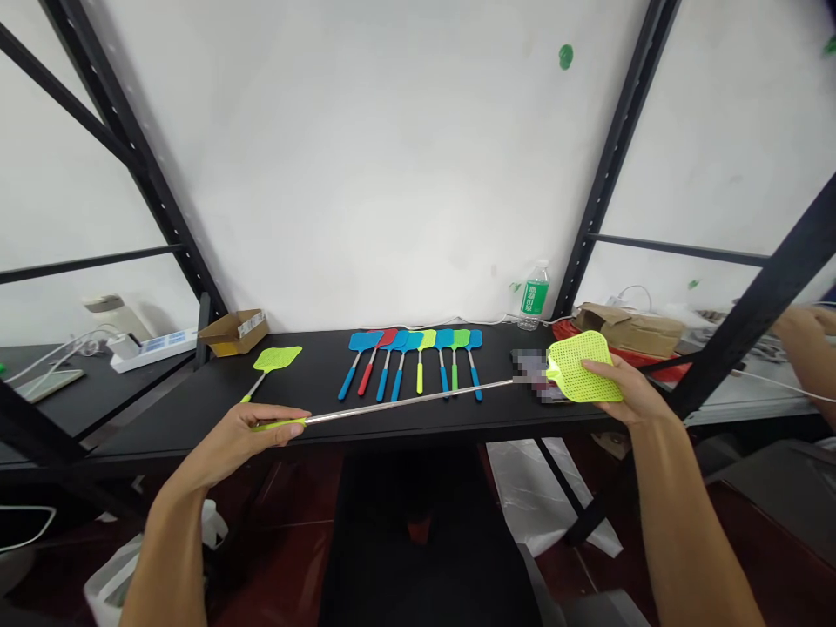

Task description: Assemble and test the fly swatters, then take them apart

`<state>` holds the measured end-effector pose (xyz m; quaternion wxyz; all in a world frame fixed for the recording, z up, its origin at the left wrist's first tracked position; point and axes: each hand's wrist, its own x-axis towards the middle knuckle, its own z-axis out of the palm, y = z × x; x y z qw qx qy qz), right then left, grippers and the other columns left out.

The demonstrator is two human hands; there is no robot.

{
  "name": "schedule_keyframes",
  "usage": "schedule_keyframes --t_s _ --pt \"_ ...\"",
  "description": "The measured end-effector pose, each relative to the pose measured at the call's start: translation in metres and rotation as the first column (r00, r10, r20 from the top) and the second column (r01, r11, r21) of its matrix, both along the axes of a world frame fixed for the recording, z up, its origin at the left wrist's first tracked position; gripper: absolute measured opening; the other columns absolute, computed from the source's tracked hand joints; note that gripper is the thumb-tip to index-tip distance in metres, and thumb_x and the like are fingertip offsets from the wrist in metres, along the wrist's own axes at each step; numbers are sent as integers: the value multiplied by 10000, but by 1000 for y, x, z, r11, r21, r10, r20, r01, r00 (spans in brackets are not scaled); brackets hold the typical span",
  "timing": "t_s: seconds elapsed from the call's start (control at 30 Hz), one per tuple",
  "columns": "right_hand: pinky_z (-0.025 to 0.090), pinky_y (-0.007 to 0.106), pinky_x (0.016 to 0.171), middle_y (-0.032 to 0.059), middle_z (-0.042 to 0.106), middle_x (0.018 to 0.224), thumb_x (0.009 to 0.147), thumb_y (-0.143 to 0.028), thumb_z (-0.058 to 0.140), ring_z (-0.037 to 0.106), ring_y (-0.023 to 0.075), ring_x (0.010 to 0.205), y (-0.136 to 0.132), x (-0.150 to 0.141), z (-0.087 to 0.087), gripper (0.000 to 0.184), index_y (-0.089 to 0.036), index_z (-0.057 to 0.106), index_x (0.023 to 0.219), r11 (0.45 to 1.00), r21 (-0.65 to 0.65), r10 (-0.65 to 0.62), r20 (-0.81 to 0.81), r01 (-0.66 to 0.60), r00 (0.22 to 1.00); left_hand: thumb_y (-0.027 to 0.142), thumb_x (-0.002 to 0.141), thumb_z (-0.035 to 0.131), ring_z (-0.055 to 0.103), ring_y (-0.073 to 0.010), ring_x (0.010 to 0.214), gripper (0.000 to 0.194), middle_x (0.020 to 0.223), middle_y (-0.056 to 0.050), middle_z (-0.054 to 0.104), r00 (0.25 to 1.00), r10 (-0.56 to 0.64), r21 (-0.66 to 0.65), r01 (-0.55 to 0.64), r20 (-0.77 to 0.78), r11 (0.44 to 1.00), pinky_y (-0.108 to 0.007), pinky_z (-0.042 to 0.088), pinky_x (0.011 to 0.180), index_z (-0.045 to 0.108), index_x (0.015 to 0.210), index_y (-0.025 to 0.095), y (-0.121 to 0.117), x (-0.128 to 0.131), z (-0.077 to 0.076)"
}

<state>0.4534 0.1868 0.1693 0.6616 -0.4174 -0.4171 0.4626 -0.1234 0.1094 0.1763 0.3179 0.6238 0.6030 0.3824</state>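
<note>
Stretched between my hands is a yellow-green fly swatter [581, 373] with a long, extended metal rod. My left hand [265, 424] is closed around its handle, while my right hand [623, 387] pinches the perforated head at its right edge. Beyond the rod, several short fly swatters [396, 374] in blue, red, yellow and green lie in a row on the black table [306, 374], heads toward the wall. Another yellow-green fly swatter [277, 358] lies apart at the left, near my left hand, its handle partly hidden.
An open cardboard box [235, 333] sits at the table's left. A water bottle [534, 296] stands by the wall at the back right. Black rack posts [610, 148] frame both sides. At the far right, another person's arm [810, 348] reaches over the neighbouring table.
</note>
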Motion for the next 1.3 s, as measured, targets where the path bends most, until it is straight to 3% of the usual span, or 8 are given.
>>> schedule_keyframes --t_s 0.17,0.37,0.53,0.73,0.9,1.0,1.13,1.3 --pt "341 202 242 48 679 653 615 -293 851 543 145 420 2 -11 1 305 -192 692 855 977 -80 202 56 -198 978 354 579 861 599 -207 628 321 754 -61 737 1000 -6 12 6 26 1000 -280 499 554 826 887 272 2 12 1" --pt "409 209 264 70 703 737 657 -298 846 614 171 496 5 -60 -4 319 -151 685 890 943 -52 332 60 -329 941 371 650 811 529 -157 546 263 675 -48 702 997 -72 45 70 32 997 -242 412 468 827 880 243 12 50 -1" --pt "441 214 291 72 705 760 700 -301 825 648 191 562 7 -91 -9 278 -152 690 893 906 -61 421 37 -418 906 351 646 811 492 -152 535 277 642 -41 670 992 -87 28 84 97 996 -234 371 434 825 894 229 14 58 -3" --pt "482 244 334 97 725 813 690 -297 829 658 199 557 -2 -73 -1 314 -144 702 933 863 -95 505 120 -497 855 348 688 785 494 -162 531 260 570 -28 623 989 -150 13 150 3 989 -241 361 443 824 920 237 8 55 3" --pt "600 371 538 90 739 825 608 -234 875 712 260 642 -17 -56 8 413 -176 705 979 859 -173 496 50 -482 867 346 713 761 529 -176 549 264 566 -22 636 974 -226 -5 226 6 974 -257 413 483 820 950 245 1 62 12" --pt "573 363 448 101 736 782 613 -251 868 706 287 602 -25 -54 15 409 -177 705 981 874 -208 455 29 -440 890 327 690 781 602 -213 617 273 686 -37 720 974 -226 4 226 31 974 -275 463 515 818 951 255 -3 72 17" --pt "521 338 355 104 715 692 612 -257 857 675 284 517 -33 -54 24 396 -164 707 967 892 -218 416 59 -395 907 318 680 799 689 -307 883 271 926 -59 779 971 -226 24 225 79 974 -337 551 710 818 945 260 -3 82 17" --pt "509 330 337 108 718 694 601 -295 866 660 268 488 -33 -51 25 400 -160 707 943 915 -208 377 127 -347 918 382 736 769 678 -337 1027 310 1068 -69 763 974 -228 27 228 8 973 -389 535 888 803 1017 255 -3 80 17"
